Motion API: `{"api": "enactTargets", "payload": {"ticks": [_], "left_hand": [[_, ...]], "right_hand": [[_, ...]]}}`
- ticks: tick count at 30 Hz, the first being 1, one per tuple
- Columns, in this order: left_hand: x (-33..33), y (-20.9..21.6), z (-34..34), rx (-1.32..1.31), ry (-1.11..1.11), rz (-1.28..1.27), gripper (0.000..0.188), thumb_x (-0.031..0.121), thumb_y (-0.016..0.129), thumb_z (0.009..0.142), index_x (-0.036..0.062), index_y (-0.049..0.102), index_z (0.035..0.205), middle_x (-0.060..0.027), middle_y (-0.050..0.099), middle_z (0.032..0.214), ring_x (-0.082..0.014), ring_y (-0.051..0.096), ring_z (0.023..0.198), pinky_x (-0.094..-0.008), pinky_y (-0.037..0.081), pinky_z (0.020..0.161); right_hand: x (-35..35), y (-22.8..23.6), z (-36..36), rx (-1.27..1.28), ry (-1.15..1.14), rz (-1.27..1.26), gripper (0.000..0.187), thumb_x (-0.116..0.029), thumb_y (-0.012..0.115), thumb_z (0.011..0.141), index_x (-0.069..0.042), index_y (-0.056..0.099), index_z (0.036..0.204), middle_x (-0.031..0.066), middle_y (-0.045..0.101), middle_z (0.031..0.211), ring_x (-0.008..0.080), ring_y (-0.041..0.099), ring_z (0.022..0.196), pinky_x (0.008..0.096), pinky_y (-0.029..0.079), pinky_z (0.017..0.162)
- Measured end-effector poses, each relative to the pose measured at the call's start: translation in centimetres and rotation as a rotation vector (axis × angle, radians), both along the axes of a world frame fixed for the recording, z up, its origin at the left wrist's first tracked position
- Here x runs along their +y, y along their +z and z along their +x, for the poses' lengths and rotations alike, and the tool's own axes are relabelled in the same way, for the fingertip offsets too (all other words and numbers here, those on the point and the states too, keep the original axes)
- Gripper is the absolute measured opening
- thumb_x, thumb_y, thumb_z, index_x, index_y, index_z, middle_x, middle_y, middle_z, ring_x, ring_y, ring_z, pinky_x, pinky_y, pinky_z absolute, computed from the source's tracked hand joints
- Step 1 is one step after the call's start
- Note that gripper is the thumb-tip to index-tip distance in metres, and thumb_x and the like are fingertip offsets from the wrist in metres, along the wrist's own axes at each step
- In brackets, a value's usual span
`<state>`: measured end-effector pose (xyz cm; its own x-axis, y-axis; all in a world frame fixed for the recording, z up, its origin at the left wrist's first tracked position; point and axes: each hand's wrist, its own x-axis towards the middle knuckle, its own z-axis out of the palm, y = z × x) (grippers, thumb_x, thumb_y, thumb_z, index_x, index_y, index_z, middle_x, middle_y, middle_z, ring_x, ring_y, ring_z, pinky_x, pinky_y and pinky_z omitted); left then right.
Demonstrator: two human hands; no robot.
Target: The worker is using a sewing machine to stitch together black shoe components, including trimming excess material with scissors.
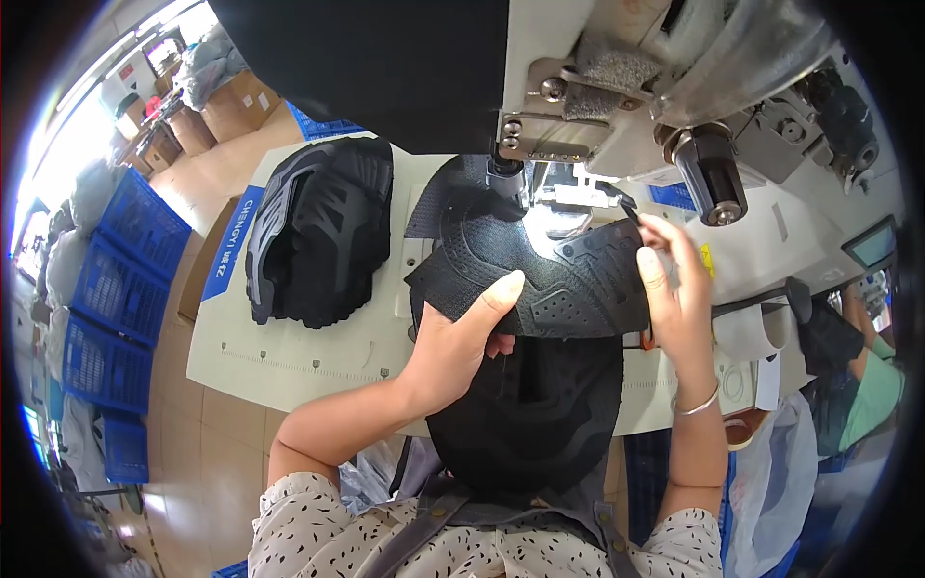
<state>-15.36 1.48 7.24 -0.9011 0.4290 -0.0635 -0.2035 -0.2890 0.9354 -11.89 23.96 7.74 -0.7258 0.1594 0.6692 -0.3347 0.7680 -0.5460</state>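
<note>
A black textured shoe upper [590,279] with perforated overlays lies under the lit needle area of a sewing machine [554,135]. My left hand [461,339] grips its near left edge, thumb on top and fingers tucked beneath. At the upper's right edge, my right hand [679,299] pinches it between thumb and fingers; some of those fingertips are hidden behind it. Another black upper [525,424] lies below, spread over the table's near edge and my lap. To the left sits a stack of black and grey uppers [323,231].
The pale worktable [289,361] has a printed ruler scale along its near side. Blue plastic crates [116,299] stand along the left, cardboard boxes [231,101] farther back. At the right are a white cylindrical part [752,332], a clear plastic bag [776,472] and another person's green-clothed arm [872,395].
</note>
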Motion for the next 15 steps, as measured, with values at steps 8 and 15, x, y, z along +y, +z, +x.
{"api": "enactTargets", "payload": {"ticks": [8,15], "left_hand": [[-0.3,0.3,-1.2,0.025,0.027,-0.009,0.014,0.021,0.059,0.084,0.0079,0.057,0.086,0.0004,0.055,0.067,-0.0068,0.048,0.050,-0.0203,0.037,0.045],[-0.1,1.1,-2.0,0.011,0.091,-0.011,0.017,0.022,0.061,0.082,0.0072,0.056,0.088,0.0011,0.053,0.066,-0.0061,0.047,0.049,-0.0192,0.036,0.042]], "right_hand": [[0.9,0.9,-0.4,-0.259,0.363,-0.632,0.026,-0.002,0.057,0.084,0.003,0.053,0.109,0.0015,0.059,0.081,0.0039,0.052,0.072,0.0167,0.041,0.068],[0.3,1.6,-0.5,-0.162,0.332,-0.557,0.028,0.000,0.058,0.083,0.003,0.055,0.110,0.0025,0.061,0.084,0.0047,0.053,0.075,0.0179,0.043,0.069]]}}
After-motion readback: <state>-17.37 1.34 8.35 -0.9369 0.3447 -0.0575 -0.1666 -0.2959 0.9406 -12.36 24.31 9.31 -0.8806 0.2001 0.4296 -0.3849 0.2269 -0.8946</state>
